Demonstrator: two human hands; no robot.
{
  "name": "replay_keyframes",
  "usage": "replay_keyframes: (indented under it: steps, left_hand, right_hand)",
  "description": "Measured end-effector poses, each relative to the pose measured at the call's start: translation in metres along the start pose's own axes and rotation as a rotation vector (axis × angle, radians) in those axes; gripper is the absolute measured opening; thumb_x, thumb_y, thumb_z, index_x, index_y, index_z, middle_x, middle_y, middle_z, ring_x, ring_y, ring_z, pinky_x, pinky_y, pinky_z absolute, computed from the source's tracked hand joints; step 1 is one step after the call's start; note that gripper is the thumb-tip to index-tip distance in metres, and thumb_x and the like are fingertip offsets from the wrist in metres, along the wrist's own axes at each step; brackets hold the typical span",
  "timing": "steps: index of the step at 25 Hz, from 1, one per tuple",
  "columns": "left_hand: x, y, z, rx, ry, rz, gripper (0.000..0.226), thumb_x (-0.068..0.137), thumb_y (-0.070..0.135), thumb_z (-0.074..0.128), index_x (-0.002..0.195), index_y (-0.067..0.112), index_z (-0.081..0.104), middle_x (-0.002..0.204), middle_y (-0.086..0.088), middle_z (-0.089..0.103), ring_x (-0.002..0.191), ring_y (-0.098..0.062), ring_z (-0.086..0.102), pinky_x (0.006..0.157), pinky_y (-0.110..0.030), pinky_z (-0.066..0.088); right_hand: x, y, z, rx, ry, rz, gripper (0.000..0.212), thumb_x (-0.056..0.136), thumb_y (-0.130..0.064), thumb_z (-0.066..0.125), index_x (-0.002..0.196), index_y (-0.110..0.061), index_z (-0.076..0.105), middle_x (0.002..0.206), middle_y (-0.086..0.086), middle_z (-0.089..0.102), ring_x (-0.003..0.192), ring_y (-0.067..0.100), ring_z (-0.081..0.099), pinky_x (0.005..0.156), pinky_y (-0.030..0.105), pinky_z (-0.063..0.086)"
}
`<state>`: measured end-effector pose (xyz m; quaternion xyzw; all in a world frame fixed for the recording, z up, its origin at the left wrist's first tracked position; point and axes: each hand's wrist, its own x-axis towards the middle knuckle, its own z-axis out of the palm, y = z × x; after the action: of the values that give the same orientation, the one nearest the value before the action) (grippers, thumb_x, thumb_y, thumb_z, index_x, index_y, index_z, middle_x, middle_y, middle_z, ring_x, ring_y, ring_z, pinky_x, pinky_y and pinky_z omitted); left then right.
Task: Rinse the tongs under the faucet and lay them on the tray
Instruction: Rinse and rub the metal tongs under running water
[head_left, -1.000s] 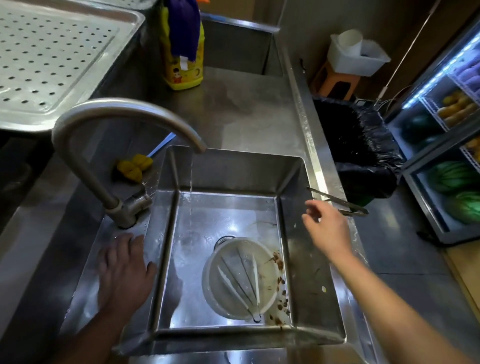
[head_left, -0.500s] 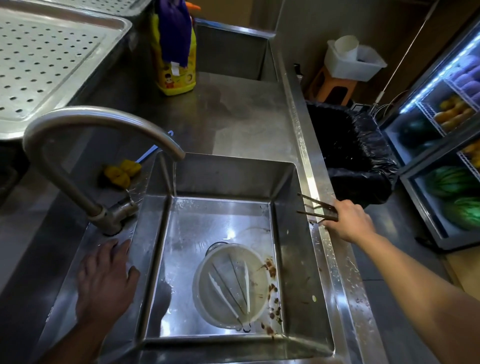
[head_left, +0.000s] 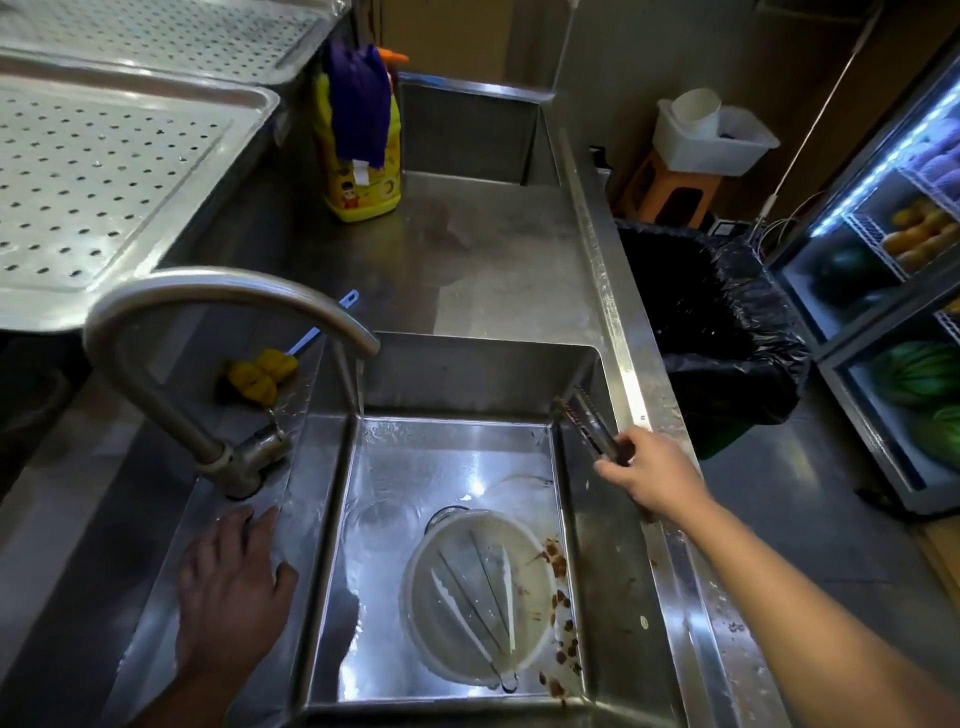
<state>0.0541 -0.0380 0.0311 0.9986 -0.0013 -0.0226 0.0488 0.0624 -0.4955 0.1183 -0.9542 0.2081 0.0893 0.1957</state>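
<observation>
My right hand (head_left: 652, 470) grips metal tongs (head_left: 587, 418) by their handle end, over the sink's right wall, tips pointing toward the far right corner of the basin. A thin stream of water falls from the curved faucet (head_left: 218, 291) onto the sink floor (head_left: 415, 467), left of the tongs. My left hand (head_left: 231, 587) lies flat, fingers spread, on the wet steel ledge left of the sink. A perforated steel tray (head_left: 104, 171) sits at the far left, above the counter.
A white bowl (head_left: 537, 561) holding a second pair of tongs sits in the basin, brown food scraps beside it. A yellow sponge brush (head_left: 260, 376) lies behind the faucet. A yellow detergent bottle (head_left: 363, 150) stands on the counter. A black-lined bin (head_left: 717, 332) stands right of the sink.
My right hand took hold of the tongs from the sink's right rim and swung them inward over the basin. My left hand stayed on the ledge.
</observation>
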Motion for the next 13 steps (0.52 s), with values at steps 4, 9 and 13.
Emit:
replay_keyframes:
  steps: [4, 9, 13]
  left_hand:
    - [0.001, 0.013, -0.023, -0.190, -0.147, -0.075, 0.074, 0.063, 0.039, 0.054, 0.130, 0.008, 0.059, 0.135, -0.022, 0.052, 0.122, -0.046, 0.046, 0.096, -0.061, 0.040]
    - [-0.006, 0.080, -0.074, -0.941, -0.522, 0.011, 0.042, 0.095, 0.026, 0.062, 0.135, 0.022, 0.050, 0.127, -0.010, 0.060, 0.110, -0.022, 0.059, 0.093, -0.028, 0.044]
    - [-0.011, 0.099, -0.081, -1.126, -0.660, -0.023, 0.029, 0.099, 0.048, 0.046, 0.116, 0.029, 0.059, 0.094, 0.007, 0.070, 0.067, 0.004, 0.065, 0.058, -0.012, 0.048]
  right_hand:
    - [-0.051, -0.078, 0.031, 0.602, -0.076, 0.082, 0.017, 0.082, -0.025, 0.080, 0.088, -0.017, 0.065, 0.080, -0.003, 0.066, 0.072, 0.012, 0.060, 0.060, 0.020, 0.047]
    - [-0.104, -0.162, 0.080, 1.246, -0.291, 0.293, 0.007, 0.092, -0.006, 0.067, 0.092, -0.006, 0.060, 0.079, 0.012, 0.065, 0.056, 0.012, 0.062, 0.050, 0.022, 0.054]
    - [-0.116, -0.195, 0.101, 1.319, -0.410, 0.337, 0.009, 0.096, -0.011, 0.062, 0.092, -0.004, 0.060, 0.066, 0.009, 0.067, 0.051, 0.014, 0.062, 0.049, 0.027, 0.055]
